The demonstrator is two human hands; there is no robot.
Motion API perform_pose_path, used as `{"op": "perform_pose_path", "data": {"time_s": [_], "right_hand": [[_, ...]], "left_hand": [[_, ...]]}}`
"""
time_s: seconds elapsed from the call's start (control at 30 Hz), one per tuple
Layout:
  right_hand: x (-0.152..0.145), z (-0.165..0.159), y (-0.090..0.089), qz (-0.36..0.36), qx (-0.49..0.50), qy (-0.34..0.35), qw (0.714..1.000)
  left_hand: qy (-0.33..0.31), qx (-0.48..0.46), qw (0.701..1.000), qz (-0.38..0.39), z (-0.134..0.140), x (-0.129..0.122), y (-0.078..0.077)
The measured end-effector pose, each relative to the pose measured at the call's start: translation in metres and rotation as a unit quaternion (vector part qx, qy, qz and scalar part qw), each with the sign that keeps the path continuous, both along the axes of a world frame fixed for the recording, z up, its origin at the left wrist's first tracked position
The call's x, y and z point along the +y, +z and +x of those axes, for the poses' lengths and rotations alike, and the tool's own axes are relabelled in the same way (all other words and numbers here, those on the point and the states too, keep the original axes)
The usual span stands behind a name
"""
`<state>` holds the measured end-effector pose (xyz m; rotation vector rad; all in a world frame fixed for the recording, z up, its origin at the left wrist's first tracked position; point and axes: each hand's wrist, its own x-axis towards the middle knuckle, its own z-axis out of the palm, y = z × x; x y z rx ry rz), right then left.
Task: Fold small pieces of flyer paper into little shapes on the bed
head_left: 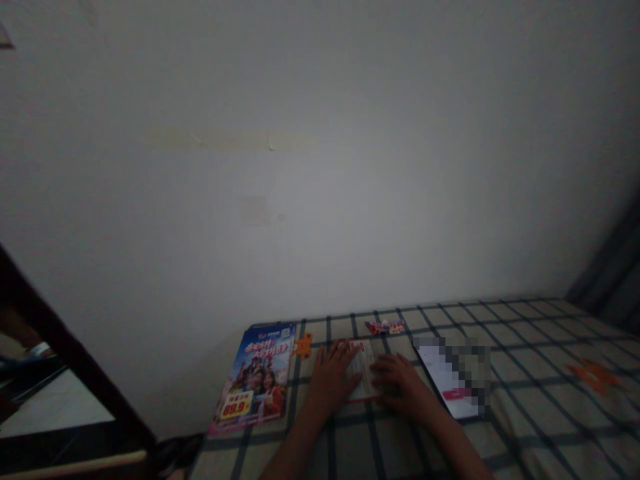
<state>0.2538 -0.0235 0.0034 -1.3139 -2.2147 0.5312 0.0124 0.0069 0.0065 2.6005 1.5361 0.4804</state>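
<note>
A small white printed sheet with red edges (362,368) lies flat on the checked cloth between my hands. My left hand (331,375) rests palm down over its left side, fingers stretched out. From the other side, my right hand (401,382) touches the sheet's right edge with its fingers, which are spread and loosely bent. Neither hand grips anything. Left of my left hand is a pile of colourful leaflets (260,373) with a yellow price patch. A phone with a lit screen (445,380) lies to the right of my right hand, partly hidden by blurred blocks.
Beyond the sheet lies a crumpled colourful wrapper (385,327). The checked cloth (530,347) covers the surface up to the pale wall (350,167) and bears orange printed figures. At the lower left stands a dark-framed mirror-like panel (55,400); dark fabric hangs at far right.
</note>
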Motion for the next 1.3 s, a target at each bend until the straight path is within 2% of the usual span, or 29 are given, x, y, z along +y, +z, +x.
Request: {"op": "perform_pose_path", "data": {"time_s": [0.13,0.33,0.53,0.77,1.0,1.3], "right_hand": [[-0.002,0.001,0.001,0.029,-0.013,0.015,0.999],[-0.001,-0.003,-0.011,0.095,0.019,-0.003,0.995],[0.014,-0.008,-0.013,0.104,0.047,-0.043,0.993],[0.031,-0.020,-0.009,0.130,0.025,-0.090,0.987],[0.033,-0.026,-0.020,0.166,0.036,-0.153,0.974],[0.028,-0.023,-0.025,0.206,0.080,-0.168,0.961]], "left_hand": [[-0.007,-0.020,1.000,0.011,-0.002,-0.001,0.001],[0.005,-0.103,0.995,0.012,-0.007,0.002,0.001],[0.023,-0.164,0.986,-0.014,-0.010,0.002,0.005],[0.020,-0.151,0.988,-0.014,-0.010,-0.001,0.004],[0.022,-0.142,0.989,-0.028,-0.011,0.001,0.001],[-0.005,-0.114,0.993,0.011,-0.011,0.003,0.002]]}}
